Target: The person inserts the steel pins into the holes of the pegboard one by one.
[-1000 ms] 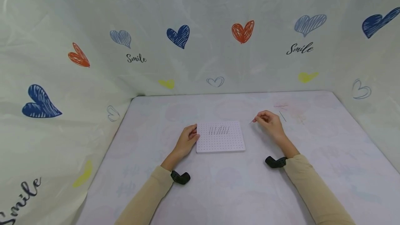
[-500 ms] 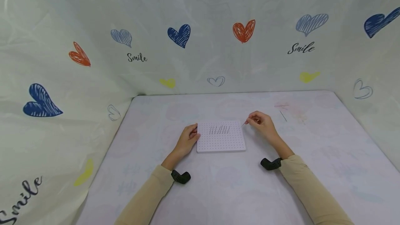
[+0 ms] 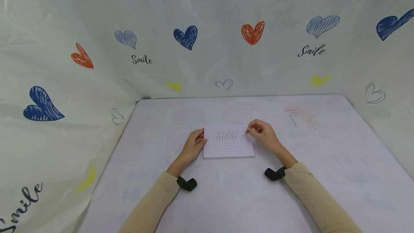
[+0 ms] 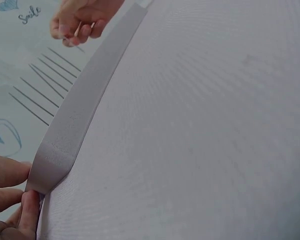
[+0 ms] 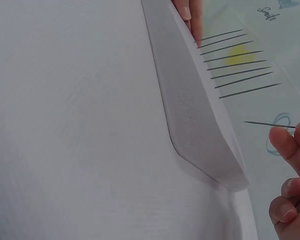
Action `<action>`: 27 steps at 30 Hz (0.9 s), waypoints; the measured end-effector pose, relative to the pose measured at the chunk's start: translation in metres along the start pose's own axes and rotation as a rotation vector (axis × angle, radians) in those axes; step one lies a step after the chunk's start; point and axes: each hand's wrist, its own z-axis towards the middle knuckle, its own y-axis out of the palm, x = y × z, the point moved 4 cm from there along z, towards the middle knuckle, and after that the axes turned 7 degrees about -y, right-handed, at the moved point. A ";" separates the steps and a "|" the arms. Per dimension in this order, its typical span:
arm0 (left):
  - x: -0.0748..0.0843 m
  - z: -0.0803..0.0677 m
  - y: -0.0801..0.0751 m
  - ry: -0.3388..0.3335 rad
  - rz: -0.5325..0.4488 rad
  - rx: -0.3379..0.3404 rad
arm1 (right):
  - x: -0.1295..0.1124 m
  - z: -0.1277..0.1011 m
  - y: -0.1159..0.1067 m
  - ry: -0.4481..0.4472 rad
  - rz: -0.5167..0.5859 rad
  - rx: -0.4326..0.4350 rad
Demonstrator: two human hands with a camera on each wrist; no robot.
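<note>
At the far right corner of the white pegboard, your right hand pinches a thin pin between thumb and fingertips, its point aimed toward the row of upright pins already standing along the board's far edge. Your left hand curls against the board's left edge, thumb on top, holding it down on the pale tablecloth. One more loose pin lies well to the right of the board. That pin looks light, stiff and slick, likely to roll or bend if squeezed sideways; grip it near mid-shaft. The board seems light foam, so it could slide unless steadied.
</note>
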 end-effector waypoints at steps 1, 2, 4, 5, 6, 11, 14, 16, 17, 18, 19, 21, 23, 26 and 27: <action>0.000 0.000 0.000 0.000 -0.002 -0.001 | 0.000 0.000 0.001 -0.008 0.004 -0.004; 0.000 0.000 0.000 0.001 -0.002 -0.001 | 0.006 0.000 0.003 -0.013 0.006 -0.004; 0.001 -0.001 0.000 0.005 -0.005 -0.002 | 0.017 -0.001 0.008 -0.015 0.003 -0.006; 0.001 -0.001 0.000 -0.001 -0.006 -0.004 | 0.023 -0.001 0.010 -0.020 -0.002 -0.008; 0.001 -0.001 0.000 -0.002 -0.007 -0.006 | 0.030 -0.001 0.012 -0.023 -0.006 -0.006; 0.002 -0.001 0.000 -0.011 -0.008 -0.010 | 0.043 -0.001 0.017 -0.018 -0.031 -0.010; 0.002 -0.001 0.000 -0.009 -0.006 -0.009 | 0.043 -0.001 0.019 -0.012 -0.024 -0.009; 0.002 -0.001 0.000 -0.010 -0.006 -0.009 | 0.043 -0.001 0.020 -0.006 -0.020 -0.010; 0.003 -0.001 0.000 -0.009 -0.006 -0.008 | 0.042 -0.001 0.021 -0.001 -0.020 -0.010; 0.003 -0.001 0.000 -0.009 -0.007 -0.007 | 0.041 -0.001 0.021 0.001 -0.020 -0.009; 0.003 -0.001 0.000 -0.008 -0.008 -0.006 | 0.040 -0.001 0.021 0.003 -0.022 -0.009; 0.003 -0.001 0.000 -0.009 -0.008 -0.005 | 0.039 -0.001 0.021 0.004 -0.028 -0.006; 0.002 -0.001 0.000 -0.011 -0.005 -0.004 | 0.038 -0.001 0.021 0.001 -0.037 -0.006; 0.001 -0.001 0.000 -0.017 -0.005 -0.003 | 0.038 -0.001 0.022 -0.002 -0.046 -0.012; 0.001 -0.001 0.000 -0.014 -0.006 -0.003 | 0.037 -0.001 0.022 -0.001 -0.048 -0.014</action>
